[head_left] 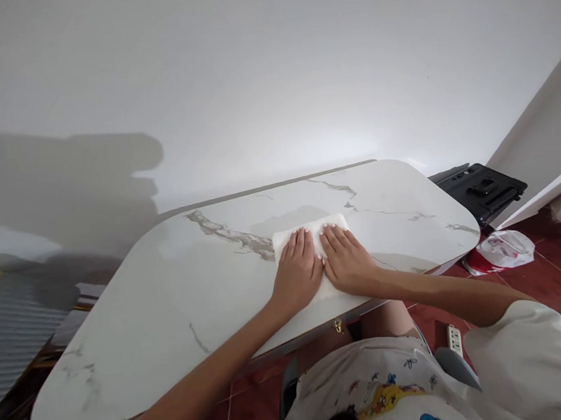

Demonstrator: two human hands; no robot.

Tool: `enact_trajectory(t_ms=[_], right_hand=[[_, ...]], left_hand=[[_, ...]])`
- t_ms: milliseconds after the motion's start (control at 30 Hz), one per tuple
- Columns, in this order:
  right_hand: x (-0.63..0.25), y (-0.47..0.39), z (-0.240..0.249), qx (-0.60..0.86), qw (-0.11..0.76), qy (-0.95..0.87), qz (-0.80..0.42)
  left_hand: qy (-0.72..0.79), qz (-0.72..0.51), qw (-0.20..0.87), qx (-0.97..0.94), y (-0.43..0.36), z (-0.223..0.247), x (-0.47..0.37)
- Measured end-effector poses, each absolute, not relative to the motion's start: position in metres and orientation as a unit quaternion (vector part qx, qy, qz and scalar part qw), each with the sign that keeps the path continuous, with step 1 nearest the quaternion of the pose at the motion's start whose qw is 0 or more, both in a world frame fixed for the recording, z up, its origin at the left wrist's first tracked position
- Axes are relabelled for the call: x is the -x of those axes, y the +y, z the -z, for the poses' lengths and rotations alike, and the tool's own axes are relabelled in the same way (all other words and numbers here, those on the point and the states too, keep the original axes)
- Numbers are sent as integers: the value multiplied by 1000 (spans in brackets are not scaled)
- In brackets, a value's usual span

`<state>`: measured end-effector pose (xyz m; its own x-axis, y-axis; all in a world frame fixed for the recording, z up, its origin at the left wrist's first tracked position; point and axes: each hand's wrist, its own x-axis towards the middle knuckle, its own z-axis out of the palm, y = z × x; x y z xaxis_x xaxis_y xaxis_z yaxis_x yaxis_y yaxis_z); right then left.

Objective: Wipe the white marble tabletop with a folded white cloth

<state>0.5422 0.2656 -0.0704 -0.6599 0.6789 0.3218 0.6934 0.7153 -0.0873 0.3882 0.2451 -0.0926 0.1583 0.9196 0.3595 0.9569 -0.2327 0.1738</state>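
One white cloth (316,240) lies flat on one white, marble-patterned counter (210,301), right of its middle and close to the front edge; a broad grey-brown vein runs up to its left side. Two hands rest on the cloth, one person's pair. Beyond these, one gold latch (338,325) sits under the front edge, one black case (484,190) stands past the counter's right end, and one plastic bag (508,248) and one white power strip (454,340) are on the red tiled floor (524,291).

The left hand (298,268) is palm down, its forearm slanting in from the lower left, fingers (301,243) pointing away from the body. The right hand (348,260) is also palm down, its forearm coming in from the right, fingers angled toward the far left. The thumbs meet or nearly meet between them. On both hands the fingers are extended and close together, spread flat over the cloth without curling around it; neither has it gripped.
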Motion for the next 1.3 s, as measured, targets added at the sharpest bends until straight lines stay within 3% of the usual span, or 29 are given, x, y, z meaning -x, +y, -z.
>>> enact_trajectory(t_ms=[233,433,700,1033,1300], right_hand=[[-602,243,67,354,166,-920,-20],[-643,274,68,388,167,-906,0],[-612,371,70,414,136,-900,26],[-536,483,72,383,157,-910,12],[-568,531,72,434,143,-889,-8]], left_hand=[[-641,222,-87,730,206,79,-442],[-636,208,-156,726,246,68,-486],[-644,228,-89,725,349,74,-463],[-691,153,0,706,448,73,-397],[-676,135,77,721,497,74,-437]])
